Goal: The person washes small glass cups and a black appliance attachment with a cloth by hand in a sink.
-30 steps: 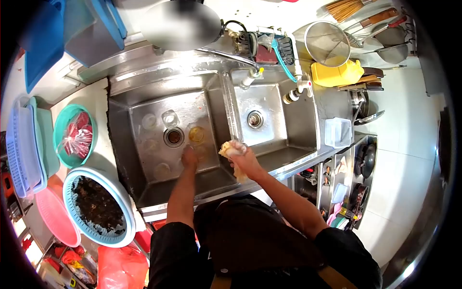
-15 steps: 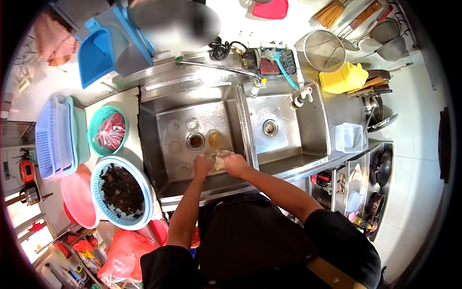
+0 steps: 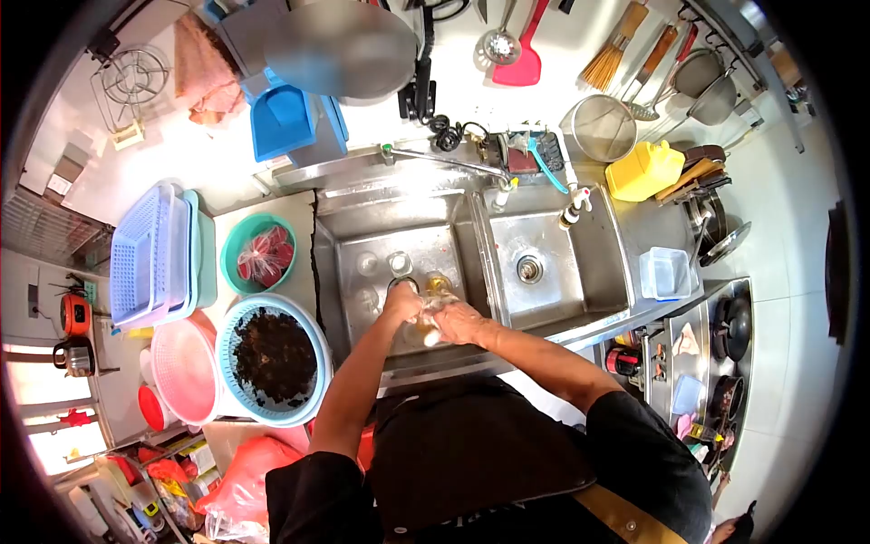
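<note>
Both hands are together over the left basin of a steel double sink. My left hand is closed, its fingertips hidden behind the knuckles. Pressed close to it, my right hand is closed around a pale, partly see-through thing, blurred and mostly covered by the fingers. Just beyond the hands, a small glass with something yellow stands on the basin floor. Near it is a clear glass, with several more clear round glasses to the left. My left hand partly covers the drain.
A faucet reaches over the divider toward the right basin. Left of the sink stand a blue basket of dark, wet-looking stuff and a green bowl holding a bagged red item. A clear plastic box sits at the right.
The view has shifted, so the surroundings appear farther right. My hands have come closer together, and my left hand has moved nearer the drain, now partly covering it.
</note>
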